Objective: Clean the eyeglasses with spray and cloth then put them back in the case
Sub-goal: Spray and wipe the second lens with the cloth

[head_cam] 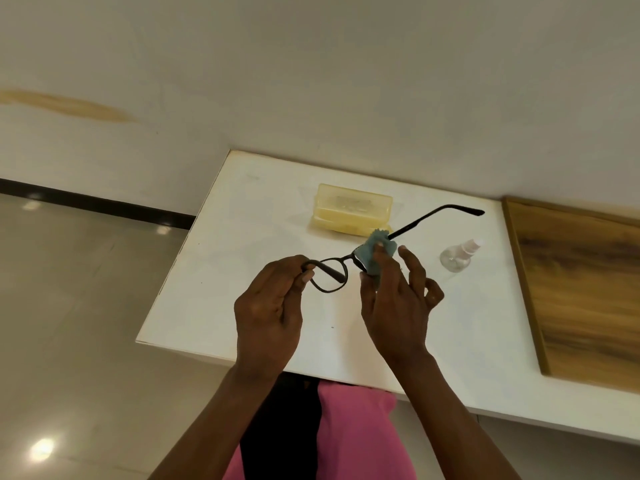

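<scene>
Black-framed eyeglasses (334, 271) hang in the air above the white table (249, 209). My left hand (270, 306) pinches the frame at its left end, by the hinge. My right hand (394, 299) pinches a small blue cloth (375, 252) over the right lens, thumb and forefinger on it, the other fingers spread. One temple arm sticks out to the upper right. An open yellow translucent case (353, 209) stands behind the glasses. A clear spray bottle (459, 254) lies on its side to the right.
A wooden board (581, 282) covers the table's right part. The table's left and near edges drop to a glossy tiled floor (69, 306). A pale wall rises right behind the case. Pink and black clothing shows below the near edge.
</scene>
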